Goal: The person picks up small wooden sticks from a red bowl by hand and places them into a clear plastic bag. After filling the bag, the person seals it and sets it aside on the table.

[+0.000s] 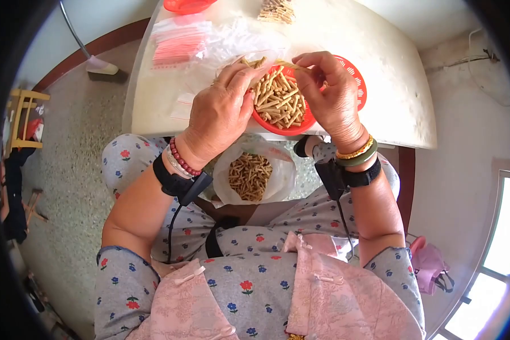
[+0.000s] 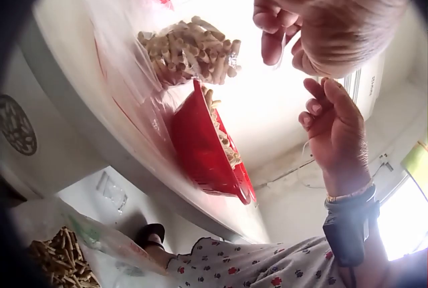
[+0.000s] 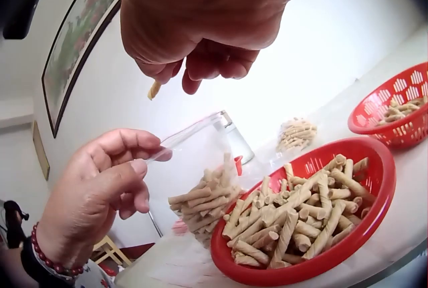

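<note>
In the right wrist view my left hand (image 3: 93,201) pinches the top edge of a clear plastic bag (image 3: 194,134), thumb against fingers. Short twisted tan sticks (image 3: 200,201) fill the lower part of that bag. Over it, the right hand (image 3: 200,27) holds one twisted stick (image 3: 154,90) whose end pokes out below the fingers. Seen from the head, both hands are raised over the table edge, the left hand (image 1: 221,107) and the right hand (image 1: 331,93) either side of a red basket (image 1: 292,131) heaped with twisted sticks (image 1: 280,102).
A second red basket (image 3: 358,122) stands behind the first. Flat pink-marked bags (image 1: 178,42) lie on the table (image 1: 379,62), with a filled bag (image 1: 276,11) farther back near a glass jar (image 3: 237,142). Between the knees, a white plastic bag (image 1: 286,170) holds more sticks.
</note>
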`<act>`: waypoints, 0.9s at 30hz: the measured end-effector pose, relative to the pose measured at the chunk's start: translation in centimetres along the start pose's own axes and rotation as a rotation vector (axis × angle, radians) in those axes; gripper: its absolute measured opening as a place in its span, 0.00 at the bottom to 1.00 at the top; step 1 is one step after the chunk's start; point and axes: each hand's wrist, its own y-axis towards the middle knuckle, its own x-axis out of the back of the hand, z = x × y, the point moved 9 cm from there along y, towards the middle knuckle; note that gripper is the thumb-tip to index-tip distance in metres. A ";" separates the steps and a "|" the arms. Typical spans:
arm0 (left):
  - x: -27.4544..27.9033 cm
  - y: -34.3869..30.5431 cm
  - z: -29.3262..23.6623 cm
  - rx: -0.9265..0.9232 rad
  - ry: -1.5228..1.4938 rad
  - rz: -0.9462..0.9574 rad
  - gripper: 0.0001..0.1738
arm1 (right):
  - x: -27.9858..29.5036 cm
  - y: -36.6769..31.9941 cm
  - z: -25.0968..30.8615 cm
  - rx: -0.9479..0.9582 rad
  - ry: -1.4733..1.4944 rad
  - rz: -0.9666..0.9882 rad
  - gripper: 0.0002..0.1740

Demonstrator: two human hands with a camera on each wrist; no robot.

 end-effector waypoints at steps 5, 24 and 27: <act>-0.3 0.1 0.7 0.090 0.094 0.191 0.16 | -1.7 0.9 4.1 0.273 -0.271 0.053 0.08; 0.5 -0.1 0.6 0.020 -0.008 0.048 0.14 | -1.0 2.4 1.4 0.191 -0.352 -0.029 0.07; 0.0 -0.2 0.0 -0.014 -0.050 0.074 0.14 | -1.0 1.5 -1.4 0.153 -0.481 0.109 0.06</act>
